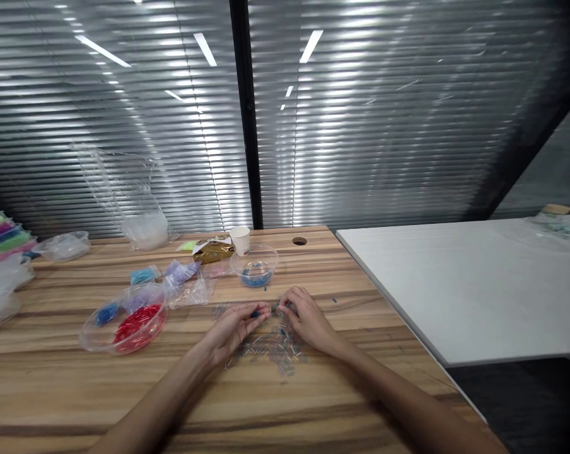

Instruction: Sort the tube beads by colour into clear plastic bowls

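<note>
My left hand point(235, 328) is turned partly palm-up over the table, its fingers curled together around small blue pieces point(255, 313). Opposite it, my right hand point(306, 318) has thumb and fingers pinched close to the left fingertips; whatever lies in that pinch is too small to make out. Beneath and between both hands spreads a loose pile of small clear tube-like pieces point(278, 350), with a few blue ones among them. Just beyond the hands stands a round clear bowl point(272, 268) with blue pieces at its bottom.
At left, a larger clear bowl point(89, 340) holds red pieces and blue and purple packets. Small bags point(181, 274), a gold packet point(214, 250) and a white paper cup point(240, 239) stand behind. Stacked coloured trays point(4, 236) are far left. A white table point(455, 284) adjoins at right.
</note>
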`<state>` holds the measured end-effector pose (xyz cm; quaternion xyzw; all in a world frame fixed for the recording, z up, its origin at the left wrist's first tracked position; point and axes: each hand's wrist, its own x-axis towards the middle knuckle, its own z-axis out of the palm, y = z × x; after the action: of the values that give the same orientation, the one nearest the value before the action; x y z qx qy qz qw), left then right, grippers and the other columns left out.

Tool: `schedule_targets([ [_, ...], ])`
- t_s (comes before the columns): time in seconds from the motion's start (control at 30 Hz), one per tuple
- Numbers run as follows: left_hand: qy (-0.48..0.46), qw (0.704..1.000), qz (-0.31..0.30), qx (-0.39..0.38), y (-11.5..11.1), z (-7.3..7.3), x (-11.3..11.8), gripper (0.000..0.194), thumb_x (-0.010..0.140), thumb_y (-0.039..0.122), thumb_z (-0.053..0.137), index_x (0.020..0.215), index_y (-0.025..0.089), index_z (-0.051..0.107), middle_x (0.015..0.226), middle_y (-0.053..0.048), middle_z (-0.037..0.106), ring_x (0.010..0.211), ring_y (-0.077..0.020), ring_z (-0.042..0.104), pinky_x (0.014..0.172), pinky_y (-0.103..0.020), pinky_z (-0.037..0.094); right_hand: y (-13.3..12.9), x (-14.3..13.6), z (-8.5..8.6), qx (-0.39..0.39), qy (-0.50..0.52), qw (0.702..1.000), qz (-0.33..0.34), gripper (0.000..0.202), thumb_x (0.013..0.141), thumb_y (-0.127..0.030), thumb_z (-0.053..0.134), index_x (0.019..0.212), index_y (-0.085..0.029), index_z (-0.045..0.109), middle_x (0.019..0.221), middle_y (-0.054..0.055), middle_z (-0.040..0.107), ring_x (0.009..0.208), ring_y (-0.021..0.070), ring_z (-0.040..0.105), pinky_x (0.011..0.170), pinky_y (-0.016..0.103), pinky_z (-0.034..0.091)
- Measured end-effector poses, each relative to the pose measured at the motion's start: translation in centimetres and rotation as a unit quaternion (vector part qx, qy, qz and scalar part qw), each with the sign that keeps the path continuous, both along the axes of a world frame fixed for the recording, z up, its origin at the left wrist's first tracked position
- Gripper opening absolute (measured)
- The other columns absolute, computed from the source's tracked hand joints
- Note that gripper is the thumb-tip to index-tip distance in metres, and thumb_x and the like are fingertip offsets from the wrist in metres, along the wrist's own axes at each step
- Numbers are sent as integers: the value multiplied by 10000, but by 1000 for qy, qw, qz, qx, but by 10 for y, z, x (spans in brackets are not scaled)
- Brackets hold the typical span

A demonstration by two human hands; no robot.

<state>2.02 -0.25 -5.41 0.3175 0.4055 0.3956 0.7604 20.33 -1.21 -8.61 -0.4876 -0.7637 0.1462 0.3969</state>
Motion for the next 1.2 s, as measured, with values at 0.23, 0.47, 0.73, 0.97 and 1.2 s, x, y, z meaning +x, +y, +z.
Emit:
schedule_targets([
  [0.23,-47,990,-118,-54,-7,1,4,215,830,101,477,957,-23,600,1027,-193,597,950,-224,602,885,-261,492,-7,-9,8,21,128,991,26,75,792,-180,578,727,-150,598,746,12,604,743,112,526,698,231,391],
  [0.47,-30,999,-30,-30,-3,0,2,178,826,57,475,901,-8,623,1050,-181,592,919,-183,613,864,-215,503,-8,-1,17,39,98,992,71,81,798,-225,589,807,-175,652,796,6,644,784,109,544,747,239,396],
  [0.73,-1,1000,-25,14,4,-7,-3,167,777,5,528,908,10,631,1043,-168,602,970,-194,596,898,-206,486,-10,17,20,-28,-76,991,106,41,740,-192,621,755,-181,657,784,18,601,817,137,500,769,259,370],
  [0.97,24,999,-28,18,4,-5,-2,208,765,-41,509,927,22,622,1038,-159,607,897,-152,621,892,-199,485,-13,14,14,-58,-98,987,109,54,712,-185,632,757,-176,661,815,21,576,849,141,491,787,256,364],
  [1.2,27,999,-36,27,2,-4,-1,197,756,-29,534,918,30,631,1028,-154,613,897,-153,622,943,-230,458,-14,11,11,-44,-97,990,95,65,707,-158,619,753,-179,658,807,19,569,848,144,485,774,257,377],
])
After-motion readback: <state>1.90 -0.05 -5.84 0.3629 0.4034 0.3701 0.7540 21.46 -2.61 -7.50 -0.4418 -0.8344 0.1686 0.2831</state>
